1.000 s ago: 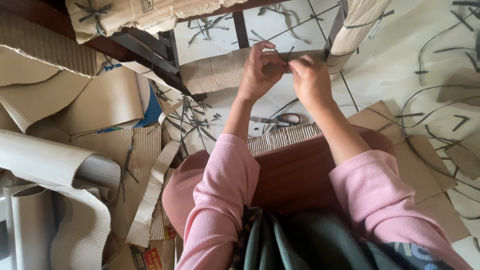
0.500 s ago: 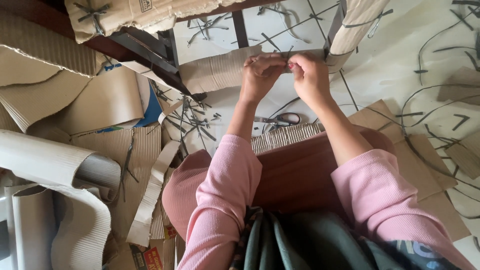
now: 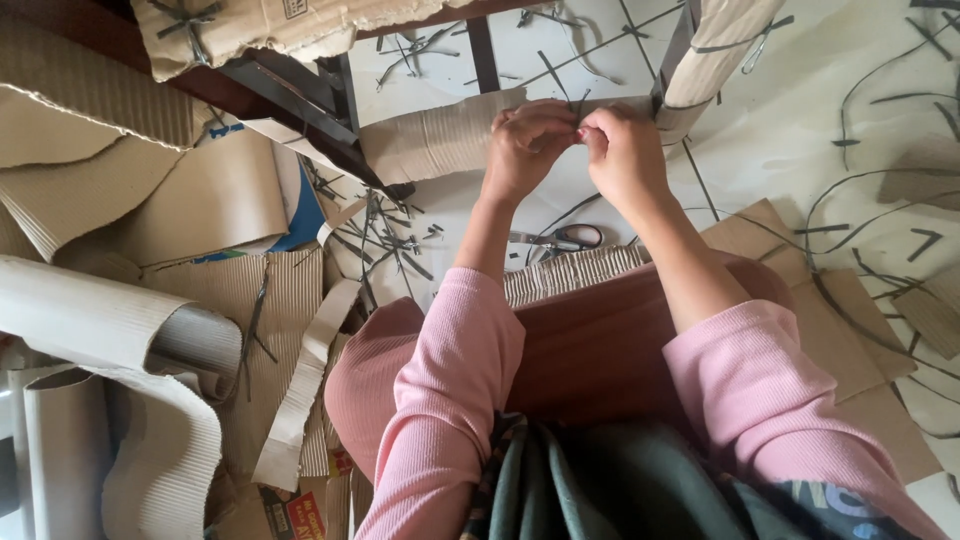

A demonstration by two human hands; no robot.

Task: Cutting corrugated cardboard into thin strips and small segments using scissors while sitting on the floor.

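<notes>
Floor littered with cardboard scraps | my left hand (image 3: 527,145) and right hand (image 3: 622,152) pinch something small, maybe a strip, over the sheet (image 3: 435,140) | risk: it slips from my fingertips

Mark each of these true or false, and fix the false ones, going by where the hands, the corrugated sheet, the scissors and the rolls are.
1. Both hands meet at the top edge of a corrugated cardboard sheet. True: the left hand and right hand pinch there, fingertips together.
2. The scissors are in the right hand. False: they lie on the floor below the hands, untouched.
3. Rolled corrugated card lies at the left. True.
4. The sleeves are blue. False: they are pink.
5. The floor is bare of scraps. False: thin dark strips litter it.
</notes>
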